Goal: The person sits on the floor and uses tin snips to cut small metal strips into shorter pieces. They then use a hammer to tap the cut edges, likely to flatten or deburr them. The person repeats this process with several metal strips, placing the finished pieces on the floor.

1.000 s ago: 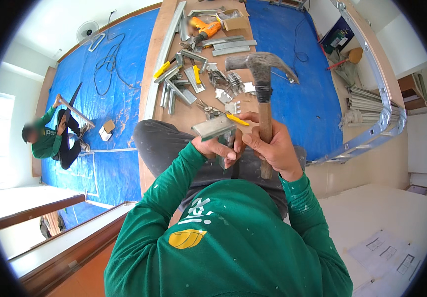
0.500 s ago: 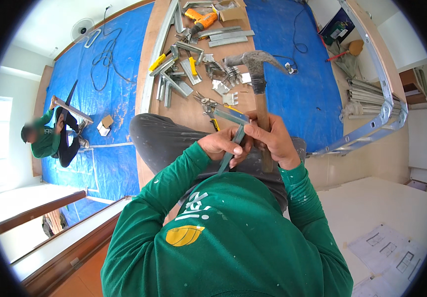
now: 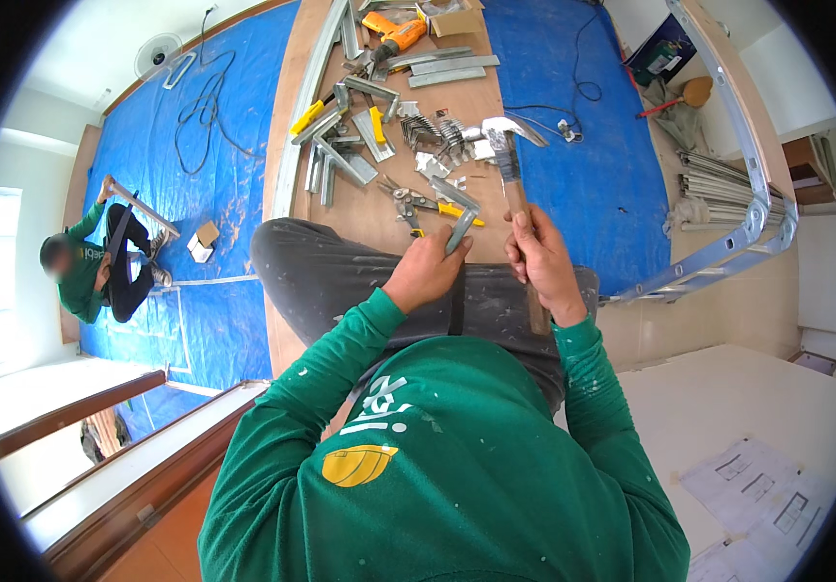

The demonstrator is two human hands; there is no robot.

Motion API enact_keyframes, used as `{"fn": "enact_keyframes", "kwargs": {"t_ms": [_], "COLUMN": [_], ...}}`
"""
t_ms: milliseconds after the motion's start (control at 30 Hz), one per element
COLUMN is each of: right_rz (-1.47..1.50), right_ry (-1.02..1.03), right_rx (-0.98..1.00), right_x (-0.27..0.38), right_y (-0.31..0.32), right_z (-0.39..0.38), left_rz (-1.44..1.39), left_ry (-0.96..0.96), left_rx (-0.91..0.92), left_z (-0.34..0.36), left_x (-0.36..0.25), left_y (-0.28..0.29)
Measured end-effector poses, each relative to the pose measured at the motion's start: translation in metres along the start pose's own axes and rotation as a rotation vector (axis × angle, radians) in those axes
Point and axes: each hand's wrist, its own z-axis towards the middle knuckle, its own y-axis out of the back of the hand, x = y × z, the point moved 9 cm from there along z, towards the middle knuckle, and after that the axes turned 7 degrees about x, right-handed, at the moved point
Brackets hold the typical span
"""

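My left hand [image 3: 423, 272] is closed on a small metal angle piece [image 3: 463, 221], held above my grey trousered legs. To its right, my right hand [image 3: 540, 260] grips the wooden handle of a claw hammer [image 3: 513, 190], whose head points away from me. Just beyond the angle piece, tin snips with yellow handles [image 3: 408, 204] lie on the plywood board [image 3: 481, 78]. Farther up the board are scattered metal channel pieces [image 3: 345, 167], several small metal clips [image 3: 437, 136], an orange drill [image 3: 397, 35] and a small cardboard box [image 3: 452, 19].
A co-worker [image 3: 83, 276] sits at left on blue sheeting [image 3: 219, 330], with a small box [image 3: 203, 242] and cables [image 3: 207, 121] nearby. An aluminium ladder [image 3: 755, 218] runs along the right, beside metal lengths [image 3: 719, 175]. Paper drawings [image 3: 748, 485] lie at lower right.
My hands have drawn apart. The angle piece in my left hand has turned and moved forward, away from my body. The hammer in my right hand has tilted, its head farther from me.
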Motion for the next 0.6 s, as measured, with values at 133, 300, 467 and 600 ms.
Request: {"fn": "enact_keyframes", "kwargs": {"t_ms": [133, 300, 467, 600], "right_rz": [-0.159, -0.783, -0.950, -1.083], "right_ry": [-0.069, 0.234, 0.288, 0.269], "right_rx": [0.008, -0.052, -0.071, -0.096], "right_x": [0.000, 0.035, 0.036, 0.029], "right_y": [0.025, 0.020, -0.001, 0.001], "right_z": [-0.007, -0.035, -0.048, -0.043], "left_rz": [0.093, -0.125, -0.139, -0.191], "left_ry": [-0.053, 0.201, 0.171, 0.233], "left_rx": [-0.086, 0.063, 0.006, 0.049], "left_z": [0.001, 0.010, 0.017, 0.021], "left_x": [0.020, 0.040, 0.051, 0.056], "left_y": [0.007, 0.010, 0.009, 0.004]}}
